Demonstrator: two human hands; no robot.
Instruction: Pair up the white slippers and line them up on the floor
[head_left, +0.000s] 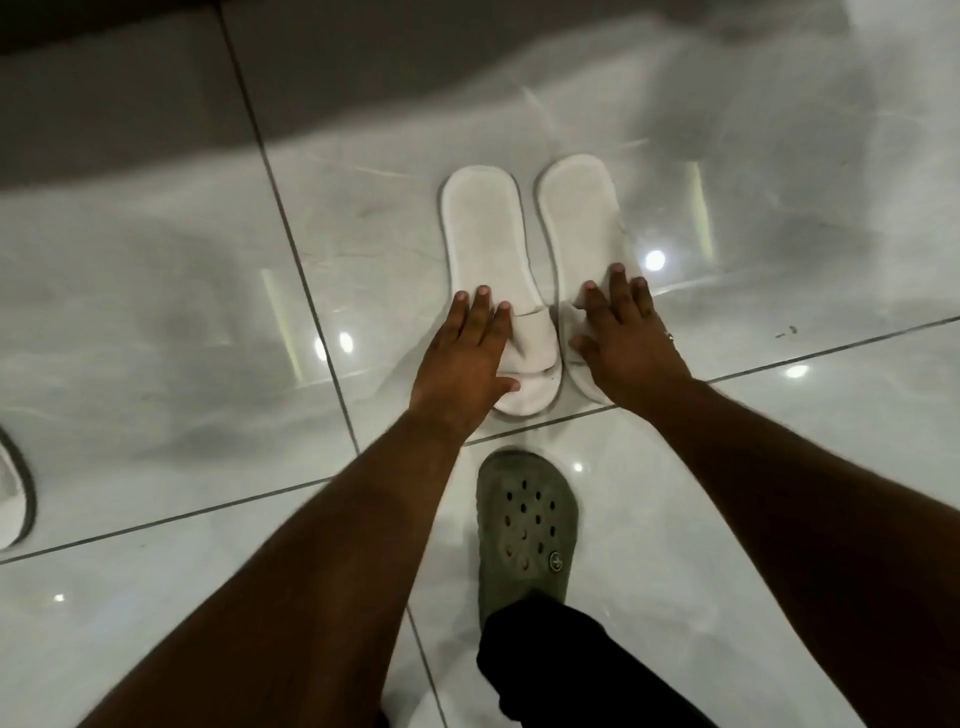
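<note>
Two white slippers lie side by side on the glossy tiled floor, heels pointing away from me. The left slipper (485, 234) has my left hand (467, 358) resting flat on its toe strap, fingers spread. On the toe strap of the right slipper (579, 213) my right hand (623, 338) lies flat in the same way. Neither hand grips anything; both press on top. A third white slipper (13, 493) shows partly at the left edge of the view.
My foot in an olive green clog (524, 525) stands just behind the pair, with a black trouser leg below it. Dark grout lines (291, 244) cross the pale tiles. A dark shadowed band runs along the top.
</note>
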